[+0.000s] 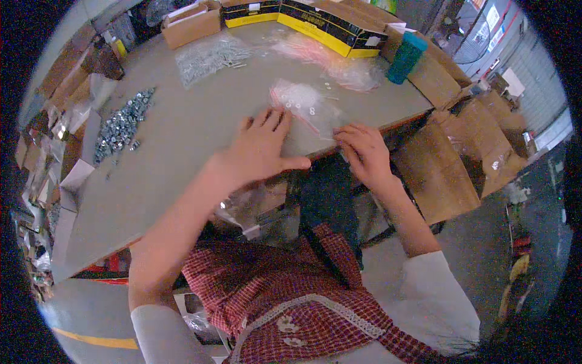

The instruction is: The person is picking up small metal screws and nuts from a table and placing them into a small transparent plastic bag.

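Observation:
My left hand (262, 148) lies flat on the grey table (182, 145) near its front edge, fingers spread, its fingertips touching a small clear plastic bag (306, 106) with a red strip and small white washers in it. My right hand (362, 151) rests at the table's edge, fingers curled down on the near corner of the same bag. A few loose washers lie beside the bag. Neither hand lifts anything.
A heap of metal nuts (124, 124) lies at the left, a pile of screws (209, 57) at the back. More clear bags (339, 60), yellow-black boxes (321, 24), a teal cup (405, 57) and cardboard boxes (448, 164) stand around.

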A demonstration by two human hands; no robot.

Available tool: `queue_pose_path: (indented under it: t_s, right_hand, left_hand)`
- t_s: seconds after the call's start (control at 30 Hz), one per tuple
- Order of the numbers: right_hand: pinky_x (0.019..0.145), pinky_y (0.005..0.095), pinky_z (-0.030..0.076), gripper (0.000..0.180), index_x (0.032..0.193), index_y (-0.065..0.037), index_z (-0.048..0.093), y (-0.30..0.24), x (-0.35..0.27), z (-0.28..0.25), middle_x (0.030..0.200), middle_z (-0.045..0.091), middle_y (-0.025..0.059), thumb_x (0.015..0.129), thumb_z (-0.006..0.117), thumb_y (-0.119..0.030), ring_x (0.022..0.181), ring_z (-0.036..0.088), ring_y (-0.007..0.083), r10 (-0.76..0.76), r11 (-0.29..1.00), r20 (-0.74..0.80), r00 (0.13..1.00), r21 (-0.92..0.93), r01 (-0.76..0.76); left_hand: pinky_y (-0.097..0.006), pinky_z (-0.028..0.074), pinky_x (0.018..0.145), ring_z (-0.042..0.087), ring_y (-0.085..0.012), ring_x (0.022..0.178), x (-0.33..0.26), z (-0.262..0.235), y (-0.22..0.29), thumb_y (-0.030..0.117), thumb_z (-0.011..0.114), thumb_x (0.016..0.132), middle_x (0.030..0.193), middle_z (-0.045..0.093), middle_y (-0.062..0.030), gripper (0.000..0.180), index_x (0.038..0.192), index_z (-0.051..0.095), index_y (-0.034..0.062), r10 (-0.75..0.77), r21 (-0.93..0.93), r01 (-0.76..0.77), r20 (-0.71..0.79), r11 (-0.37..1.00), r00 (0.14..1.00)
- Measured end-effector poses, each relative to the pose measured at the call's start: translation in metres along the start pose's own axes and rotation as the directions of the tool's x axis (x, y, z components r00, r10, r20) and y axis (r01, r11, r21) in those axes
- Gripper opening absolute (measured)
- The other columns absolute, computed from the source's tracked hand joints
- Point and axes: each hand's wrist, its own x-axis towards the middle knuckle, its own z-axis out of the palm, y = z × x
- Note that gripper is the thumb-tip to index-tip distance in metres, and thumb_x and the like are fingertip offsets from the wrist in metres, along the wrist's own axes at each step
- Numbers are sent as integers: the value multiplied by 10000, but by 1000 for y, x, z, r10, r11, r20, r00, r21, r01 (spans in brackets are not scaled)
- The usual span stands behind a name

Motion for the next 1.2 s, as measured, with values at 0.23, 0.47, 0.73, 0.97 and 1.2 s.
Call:
queue_pose_path:
  t_s: [0.23, 0.47, 0.73, 0.97, 1.2]
  right_hand:
    - [848, 358, 484, 158, 952, -63, 714, -64, 22, -21, 1009, 681, 80, 800, 742, -94, 924, 628, 258, 260, 905, -147, 954, 382, -188]
    - [764, 377, 521, 141, 964, -88, 698, -110, 37, -29, 896, 693, 104, 840, 704, -154, 835, 668, 287, 189, 715, 180, 965, 649, -261]
    - [763, 393, 514, 141, 935, -85, 676, -128, 47, -26, 873, 690, 97, 841, 692, -189, 830, 668, 311, -35, 803, 247, 968, 583, -119]
    - [619, 329, 511, 164, 852, -66, 636, -144, 48, -21, 775, 677, 78, 858, 706, -214, 701, 670, 225, -66, 590, 631, 773, 650, -480]
    - [540, 343, 463, 219, 815, -62, 601, -150, 33, -5, 691, 631, 70, 853, 723, -240, 598, 617, 198, -61, 549, 446, 893, 762, -343]
  left_hand:
    - [-504, 376, 1019, 485, -379, 1253, -27, -34, 27, 448, 700, 828, 1360, 517, -220, 649, 1288, 547, 16, -2, -263, -85, -316, 961, 949]
    - [-422, 471, 753, 612, -350, 747, -79, -52, 43, 126, 707, 797, 747, 644, -123, 99, 798, 660, 38, -289, -567, 104, -245, 817, 925]
    - [-378, 515, 804, 679, -301, 889, -124, -60, 46, 78, 683, 838, 914, 721, -123, 126, 951, 737, 59, -355, -589, 230, -104, 775, 929]
    - [-411, 481, 746, 645, -330, 770, -141, -60, 49, 94, 693, 795, 814, 688, -110, 57, 845, 702, 66, -381, -547, 201, -236, 813, 894]
    - [-416, 485, 699, 632, -313, 734, -148, -78, 62, 84, 709, 781, 770, 663, -100, 152, 914, 645, 46, -376, -277, 266, -508, 923, 775]
